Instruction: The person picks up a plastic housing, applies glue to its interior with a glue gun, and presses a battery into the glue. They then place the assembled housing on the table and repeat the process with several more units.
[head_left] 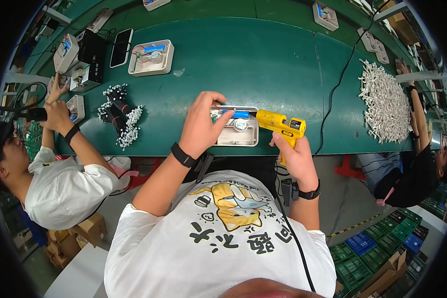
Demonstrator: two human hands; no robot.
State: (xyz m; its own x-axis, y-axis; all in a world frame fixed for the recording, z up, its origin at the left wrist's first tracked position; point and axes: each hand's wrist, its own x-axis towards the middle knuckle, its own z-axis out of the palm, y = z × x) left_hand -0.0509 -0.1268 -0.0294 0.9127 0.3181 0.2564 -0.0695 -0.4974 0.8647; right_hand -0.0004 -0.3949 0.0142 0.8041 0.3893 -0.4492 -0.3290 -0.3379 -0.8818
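Observation:
A yellow hot glue gun [277,121] is gripped by my right hand [298,156], its nozzle pointing left at the upper right edge of a white plastic housing [243,141]. That housing lies open side up near the table's front edge. Inside it are a blue cylindrical battery [241,114], a round whitish part [241,124] and a bit of green board. My left hand [202,124] grips the housing's left end, its thumb reaching over the rim to the battery. Its palm hides the left side of the housing.
Another filled housing [167,59] and a phone [121,48] lie farther back on the green table [268,54]. Bundled black wires with white connectors [118,116] sit left; a heap of small white parts [382,102] sits right. A black cable [340,79] crosses the table. Co-workers sit on both sides.

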